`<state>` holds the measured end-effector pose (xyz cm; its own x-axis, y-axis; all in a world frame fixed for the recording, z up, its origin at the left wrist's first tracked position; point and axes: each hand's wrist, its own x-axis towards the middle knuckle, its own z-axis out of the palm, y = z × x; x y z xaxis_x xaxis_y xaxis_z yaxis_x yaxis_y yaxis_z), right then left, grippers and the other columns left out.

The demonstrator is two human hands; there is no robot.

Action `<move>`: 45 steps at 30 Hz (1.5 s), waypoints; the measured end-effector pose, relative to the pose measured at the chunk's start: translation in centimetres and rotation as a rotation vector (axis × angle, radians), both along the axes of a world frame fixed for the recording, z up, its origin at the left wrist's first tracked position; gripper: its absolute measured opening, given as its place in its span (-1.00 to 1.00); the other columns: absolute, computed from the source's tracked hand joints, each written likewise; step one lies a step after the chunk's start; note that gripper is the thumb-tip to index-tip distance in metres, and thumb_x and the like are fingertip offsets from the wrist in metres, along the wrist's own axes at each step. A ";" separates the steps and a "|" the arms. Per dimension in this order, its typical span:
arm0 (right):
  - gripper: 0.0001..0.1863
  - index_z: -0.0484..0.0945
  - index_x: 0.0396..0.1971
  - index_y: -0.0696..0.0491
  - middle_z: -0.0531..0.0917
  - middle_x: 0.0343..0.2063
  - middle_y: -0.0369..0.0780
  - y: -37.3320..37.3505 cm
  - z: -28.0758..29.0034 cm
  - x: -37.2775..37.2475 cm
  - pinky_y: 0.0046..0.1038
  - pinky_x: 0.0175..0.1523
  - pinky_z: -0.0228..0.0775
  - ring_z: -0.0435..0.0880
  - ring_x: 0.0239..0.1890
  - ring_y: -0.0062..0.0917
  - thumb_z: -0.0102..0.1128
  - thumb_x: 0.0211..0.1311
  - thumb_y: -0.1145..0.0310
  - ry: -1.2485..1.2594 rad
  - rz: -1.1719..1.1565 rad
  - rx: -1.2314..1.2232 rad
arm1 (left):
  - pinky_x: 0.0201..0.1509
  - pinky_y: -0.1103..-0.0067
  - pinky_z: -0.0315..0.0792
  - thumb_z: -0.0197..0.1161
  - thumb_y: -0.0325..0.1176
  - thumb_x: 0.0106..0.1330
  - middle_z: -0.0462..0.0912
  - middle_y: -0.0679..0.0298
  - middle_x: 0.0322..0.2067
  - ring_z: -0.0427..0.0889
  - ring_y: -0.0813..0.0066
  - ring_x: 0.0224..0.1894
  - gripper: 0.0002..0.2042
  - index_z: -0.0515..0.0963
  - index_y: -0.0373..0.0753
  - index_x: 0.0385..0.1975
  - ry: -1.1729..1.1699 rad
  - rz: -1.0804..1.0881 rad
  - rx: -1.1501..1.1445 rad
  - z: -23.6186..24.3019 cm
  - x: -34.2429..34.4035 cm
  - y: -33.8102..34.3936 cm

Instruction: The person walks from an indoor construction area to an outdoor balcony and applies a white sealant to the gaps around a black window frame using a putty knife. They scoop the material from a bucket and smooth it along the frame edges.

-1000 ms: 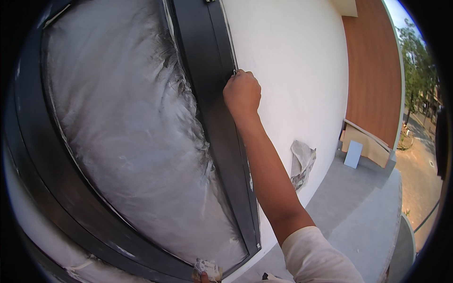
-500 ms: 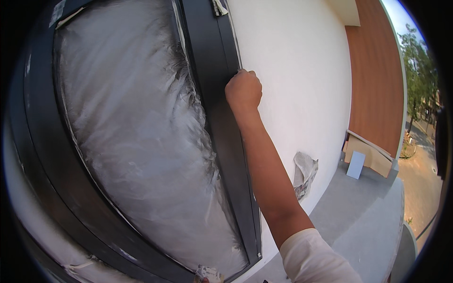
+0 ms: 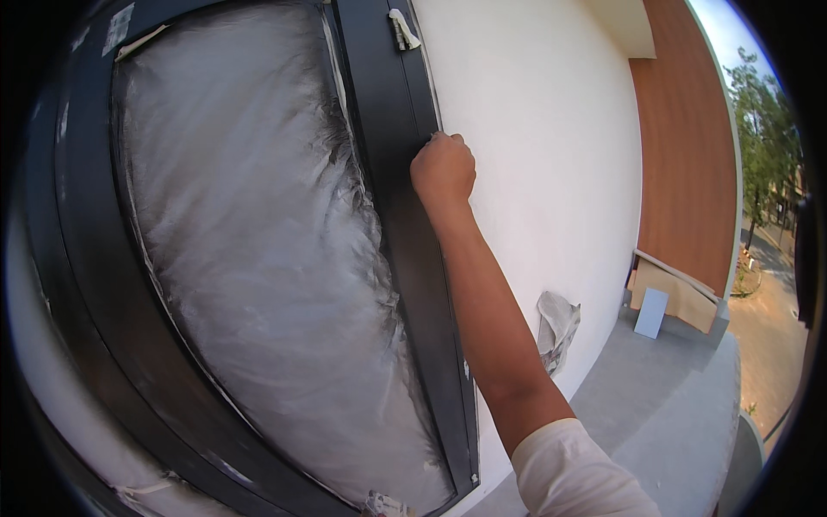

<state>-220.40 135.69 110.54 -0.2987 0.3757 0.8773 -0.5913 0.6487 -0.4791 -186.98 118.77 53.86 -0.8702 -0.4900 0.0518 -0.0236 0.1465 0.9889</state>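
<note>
My right hand (image 3: pixel 444 168) is closed at the outer edge of a dark frame's right member (image 3: pixel 392 164), beside the white wall (image 3: pixel 538 172); whatever its fingers hold is hidden. Grayish, crumpled plastic sheeting (image 3: pixel 241 233) covers the panel inside the frame. Higher on that member hangs a small pale, torn strip (image 3: pixel 403 30). A crumpled pale scrap (image 3: pixel 379 504) shows at the bottom edge of the picture; my left hand cannot be seen there.
Another crumpled sheet (image 3: pixel 558 332) is on the lower white wall. A brown wall panel (image 3: pixel 685 146) stands to the right, with cardboard (image 3: pixel 689 293) and a pale board (image 3: pixel 650 312) at its foot on a gray concrete floor (image 3: pixel 655 405). Beyond are trees (image 3: pixel 754 146) and a path.
The view has shifted, so the scene sits lower in the picture. My right hand stays closed at the frame's edge. My left fingertip, earlier visible on the crumpled scrap, has left view.
</note>
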 end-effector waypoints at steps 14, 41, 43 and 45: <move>-0.76 0.60 -0.39 0.25 0.66 -0.37 0.08 4.0 6.1 1.0 -0.19 -0.11 0.51 0.66 -0.24 -0.04 0.05 0.14 0.37 -0.107 0.200 -0.018 | 0.18 0.40 0.30 -0.06 -0.18 0.44 0.45 0.03 0.07 0.43 0.22 0.05 -0.55 0.30 -0.42 0.16 -0.042 -0.002 0.009 0.2 -0.1 -0.1; -0.81 0.69 -0.26 0.04 0.70 -0.33 -0.26 6.8 6.7 -3.4 -0.28 -0.09 0.43 0.61 -0.24 -0.33 0.11 0.22 0.43 0.445 0.160 0.563 | 0.19 0.40 0.29 -0.06 -0.17 0.45 0.40 0.02 0.13 0.40 0.19 0.09 -0.52 0.25 -0.40 0.21 -0.121 0.011 0.012 0.1 1.6 0.4; -0.82 0.68 -0.26 0.05 0.70 -0.35 -0.25 7.0 5.4 -3.5 -0.28 -0.09 0.42 0.60 -0.25 -0.34 0.11 0.21 0.45 0.431 0.134 0.586 | 0.19 0.40 0.29 -0.06 -0.17 0.45 0.40 0.02 0.14 0.40 0.19 0.09 -0.52 0.25 -0.40 0.22 -0.148 0.022 0.022 -0.5 2.3 0.3; -0.81 0.68 -0.26 0.05 0.70 -0.36 -0.24 6.8 3.4 -3.6 -0.29 -0.08 0.40 0.60 -0.25 -0.35 0.11 0.20 0.47 0.422 0.140 0.596 | 0.19 0.39 0.29 -0.06 -0.17 0.45 0.40 0.02 0.14 0.40 0.19 0.10 -0.52 0.25 -0.40 0.22 -0.186 0.036 0.029 -0.9 3.4 0.2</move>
<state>-224.03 142.53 113.92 0.0990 -0.2170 0.9711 -0.7431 0.6330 0.2173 -183.58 118.96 52.94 -0.8451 -0.5202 -0.1229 -0.2111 0.1136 0.9708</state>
